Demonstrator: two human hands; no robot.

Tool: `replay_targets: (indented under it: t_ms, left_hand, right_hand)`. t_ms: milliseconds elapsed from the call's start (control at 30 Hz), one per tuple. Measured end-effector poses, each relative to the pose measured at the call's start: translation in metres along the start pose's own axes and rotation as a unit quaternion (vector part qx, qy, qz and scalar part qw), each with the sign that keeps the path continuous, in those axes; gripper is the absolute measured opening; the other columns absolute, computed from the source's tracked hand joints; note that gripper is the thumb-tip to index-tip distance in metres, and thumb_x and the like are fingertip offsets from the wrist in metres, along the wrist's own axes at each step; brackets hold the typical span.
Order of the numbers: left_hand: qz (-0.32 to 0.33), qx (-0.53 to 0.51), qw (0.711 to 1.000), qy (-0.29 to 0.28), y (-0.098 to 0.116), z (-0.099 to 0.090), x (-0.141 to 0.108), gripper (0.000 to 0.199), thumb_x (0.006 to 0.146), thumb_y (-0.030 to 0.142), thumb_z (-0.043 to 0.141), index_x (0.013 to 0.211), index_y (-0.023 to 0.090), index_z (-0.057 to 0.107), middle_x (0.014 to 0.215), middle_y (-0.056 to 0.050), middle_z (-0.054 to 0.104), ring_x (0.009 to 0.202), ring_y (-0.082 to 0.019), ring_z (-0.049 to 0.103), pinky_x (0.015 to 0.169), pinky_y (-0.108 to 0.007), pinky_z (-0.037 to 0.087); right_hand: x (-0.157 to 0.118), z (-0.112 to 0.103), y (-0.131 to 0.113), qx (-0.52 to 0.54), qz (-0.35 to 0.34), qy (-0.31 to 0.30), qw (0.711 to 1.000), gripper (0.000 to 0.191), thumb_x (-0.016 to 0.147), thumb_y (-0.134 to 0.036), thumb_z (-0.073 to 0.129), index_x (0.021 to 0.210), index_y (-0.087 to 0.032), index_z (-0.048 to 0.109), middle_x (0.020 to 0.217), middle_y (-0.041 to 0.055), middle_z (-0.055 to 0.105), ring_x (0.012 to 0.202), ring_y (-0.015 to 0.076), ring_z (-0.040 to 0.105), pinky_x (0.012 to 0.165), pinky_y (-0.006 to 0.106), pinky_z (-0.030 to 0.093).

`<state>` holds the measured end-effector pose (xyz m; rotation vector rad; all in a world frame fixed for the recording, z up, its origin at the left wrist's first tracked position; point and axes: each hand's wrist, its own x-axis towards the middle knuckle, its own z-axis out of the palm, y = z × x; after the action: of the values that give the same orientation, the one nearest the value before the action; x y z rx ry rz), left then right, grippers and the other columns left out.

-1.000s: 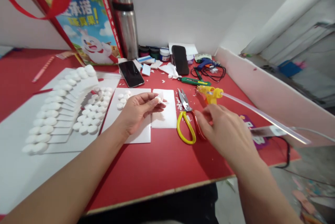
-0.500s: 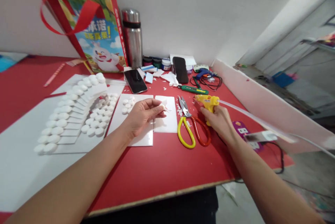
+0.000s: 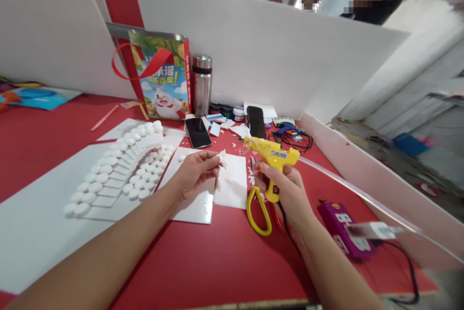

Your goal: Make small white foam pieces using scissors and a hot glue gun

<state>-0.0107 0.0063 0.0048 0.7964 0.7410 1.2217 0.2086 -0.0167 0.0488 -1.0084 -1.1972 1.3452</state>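
Observation:
Between the thumb and fingers of my left hand [image 3: 197,172] is a small white piece [image 3: 222,159], its exact kind too small to make out. My right hand [image 3: 286,186] grips a yellow hot glue gun [image 3: 273,155] by its handle, nozzle pointing left toward that piece but apart from it. A long clear glue stick [image 3: 337,182] runs out of the gun's back. Under the gun lie scissors [image 3: 258,218] with yellow and red handles, partly hidden. White sheets [image 3: 232,186] lie beneath my left hand. To the left stands a white model [image 3: 119,169] with rows of round white discs.
Behind are a picture bag [image 3: 165,82], a steel flask [image 3: 202,85], two phones, one a black phone [image 3: 197,132], paint jars [image 3: 238,114] and paper scraps. A purple box [image 3: 340,230] with a cable sits at right. Low white partitions [image 3: 253,49] edge the table; people are beyond.
My right hand has lifted the glue gun off the table and brought it left over the scissors. My left hand still pinches the white piece. The camera view has tilted up.

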Motion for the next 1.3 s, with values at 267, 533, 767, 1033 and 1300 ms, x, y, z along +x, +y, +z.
replay_targets:
  t_ms: [267, 533, 767, 1033, 1300]
  left_hand:
    - [0.036, 0.029, 0.998, 0.047, 0.002, 0.0, 0.002, 0.028, 0.069, 0.027, 0.093, 0.08, 0.011, 0.073, 0.076, -0.006, 0.073, 0.061, -0.009, 0.06, 0.063, -0.022, 0.052]
    - [0.047, 0.078, 0.995, 0.042, 0.004, -0.001, 0.0, 0.026, 0.07, 0.027, 0.092, 0.083, 0.012, 0.075, 0.075, -0.005, 0.074, 0.063, -0.011, 0.061, 0.066, -0.025, 0.051]
    - [0.053, 0.104, 0.993, 0.029, 0.003, -0.001, 0.001, 0.027, 0.07, 0.03, 0.093, 0.084, 0.013, 0.077, 0.075, -0.004, 0.073, 0.064, -0.012, 0.062, 0.067, -0.027, 0.053]
    - [0.048, 0.113, 0.992, 0.036, 0.002, -0.006, 0.002, 0.027, 0.071, 0.029, 0.092, 0.087, 0.014, 0.077, 0.081, -0.005, 0.076, 0.065, -0.012, 0.065, 0.068, -0.027, 0.053]
    - [0.047, 0.128, 0.99, 0.028, 0.003, -0.004, 0.001, 0.027, 0.07, 0.028, 0.092, 0.086, 0.013, 0.077, 0.077, -0.005, 0.076, 0.065, -0.013, 0.067, 0.068, -0.027, 0.053]
  right_hand:
    - [-0.005, -0.008, 0.019, -0.05, -0.012, -0.067, 0.996, 0.034, 0.088, -0.043, 0.074, 0.071, -0.016, 0.062, 0.062, 0.0003, 0.053, 0.053, 0.0109, 0.044, 0.053, 0.029, 0.031]
    - [-0.007, -0.01, 0.022, -0.107, 0.003, -0.095, 0.99, 0.035, 0.091, -0.045, 0.071, 0.073, -0.018, 0.059, 0.063, -0.0011, 0.05, 0.057, 0.0121, 0.043, 0.055, 0.029, 0.031]
    - [-0.007, -0.014, 0.026, -0.17, -0.007, -0.077, 0.982, 0.042, 0.091, -0.05, 0.069, 0.067, -0.019, 0.054, 0.062, -0.0015, 0.047, 0.057, 0.0116, 0.04, 0.053, 0.029, 0.03]
    - [-0.008, -0.015, 0.025, -0.201, -0.02, -0.099, 0.974, 0.041, 0.094, -0.049, 0.067, 0.069, -0.019, 0.052, 0.063, -0.0023, 0.045, 0.058, 0.0116, 0.039, 0.053, 0.028, 0.03]
    - [-0.008, -0.014, 0.026, -0.225, -0.027, -0.099, 0.969, 0.038, 0.095, -0.047, 0.065, 0.072, -0.02, 0.052, 0.064, -0.0031, 0.045, 0.058, 0.0115, 0.04, 0.053, 0.028, 0.031]
